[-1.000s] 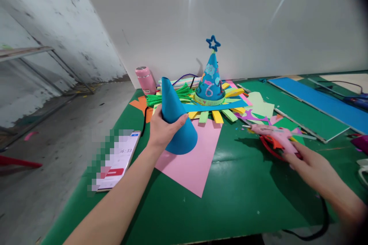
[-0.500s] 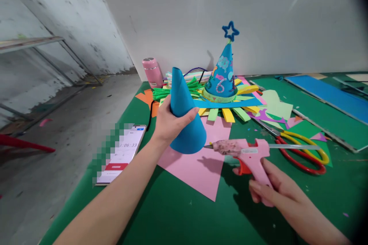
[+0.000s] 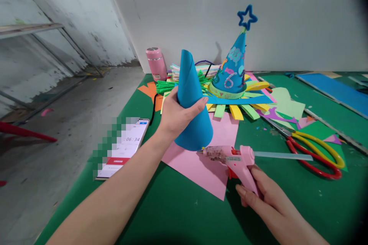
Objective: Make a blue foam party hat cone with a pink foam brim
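Observation:
My left hand (image 3: 181, 113) is wrapped around a plain blue paper cone (image 3: 198, 132), which stands upright over a pink paper sheet (image 3: 209, 178). In my right hand (image 3: 258, 195) is a pink hot glue gun (image 3: 240, 159) with a clear glue stick (image 3: 283, 155) poking out of its back. The gun's nozzle sits at the lower right edge of the cone; whether it touches the paper I cannot tell. Behind the cone stands a decorated blue party hat (image 3: 231, 72) bearing a 6, topped by a dark blue star (image 3: 247, 17) and ringed by yellow and green paper strips.
Scissors (image 3: 316, 153) with red and yellow handles lie at the right among coloured paper scraps (image 3: 287, 101). A phone (image 3: 126, 147) showing a timer lies at the table's left edge. Further back are a pink bottle (image 3: 156, 64) and green pipe cleaners (image 3: 166, 87).
The glue gun has moved left, bringing its nozzle to the cone's lower edge and under it. My left hand keeps its hold on the cone. The whole view has shifted slightly.

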A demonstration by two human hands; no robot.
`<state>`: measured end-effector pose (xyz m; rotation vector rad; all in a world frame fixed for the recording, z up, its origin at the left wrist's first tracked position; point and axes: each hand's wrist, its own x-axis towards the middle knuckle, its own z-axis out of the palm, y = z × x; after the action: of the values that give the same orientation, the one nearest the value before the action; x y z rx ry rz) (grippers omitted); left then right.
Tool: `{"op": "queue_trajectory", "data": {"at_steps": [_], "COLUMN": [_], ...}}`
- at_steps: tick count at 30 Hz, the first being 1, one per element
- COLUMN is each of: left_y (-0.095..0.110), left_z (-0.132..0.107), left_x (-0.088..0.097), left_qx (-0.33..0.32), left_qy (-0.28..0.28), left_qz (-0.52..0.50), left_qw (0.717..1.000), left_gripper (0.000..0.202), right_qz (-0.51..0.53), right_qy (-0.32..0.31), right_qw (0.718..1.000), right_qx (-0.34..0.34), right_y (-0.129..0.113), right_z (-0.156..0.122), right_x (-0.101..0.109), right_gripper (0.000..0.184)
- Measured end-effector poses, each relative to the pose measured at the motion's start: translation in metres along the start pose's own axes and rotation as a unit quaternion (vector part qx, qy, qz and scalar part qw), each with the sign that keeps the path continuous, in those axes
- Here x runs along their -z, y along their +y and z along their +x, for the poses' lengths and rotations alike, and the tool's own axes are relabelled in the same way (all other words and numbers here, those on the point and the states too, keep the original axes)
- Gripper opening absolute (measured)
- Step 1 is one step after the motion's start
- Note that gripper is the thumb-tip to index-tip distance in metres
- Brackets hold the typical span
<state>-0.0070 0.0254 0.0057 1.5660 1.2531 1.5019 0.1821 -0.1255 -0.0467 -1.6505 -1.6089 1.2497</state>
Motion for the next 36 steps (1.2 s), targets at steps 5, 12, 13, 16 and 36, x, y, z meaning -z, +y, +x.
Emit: {"op": "queue_trajectory", "data": {"at_steps": [5, 12, 13, 16, 36], "left_y": [-0.002, -0.002, -0.002, -0.001, 0.002], "left_z": [0.001, 0.002, 0.001, 0.001, -0.001], "left_x": [0.0, -0.001, 0.0, 0.0, -0.001], "left_qx": [-0.003, 0.005, 0.006, 0.005, 0.009], "left_qy": [0.0, 0.004, 0.003, 0.0, -0.005], "left_qz": [0.004, 0.002, -0.001, -0.011, -0.013], "left_qw": [1.0, 1.0, 1.0, 1.0, 1.0], "left_gripper": [0.034, 0.035, 0.035, 0.034, 0.029], "right_qz": [-0.066, -0.119, -0.134, -0.202, -0.426], "right_qy": [0.01, 0.003, 0.002, 0.006, 0.036], "right_qw": [0.996, 0.982, 0.979, 0.957, 0.813], "right_qx": [0.066, 0.147, 0.156, 0.208, 0.394], "right_y": [-0.001, -0.005, -0.006, -0.004, -0.011], "right_z": [0.001, 0.003, 0.003, 0.004, 0.014], "right_x": [-0.001, -0.005, -0.006, -0.01, -0.018], "right_gripper": [0.021, 0.036, 0.038, 0.044, 0.055]}}
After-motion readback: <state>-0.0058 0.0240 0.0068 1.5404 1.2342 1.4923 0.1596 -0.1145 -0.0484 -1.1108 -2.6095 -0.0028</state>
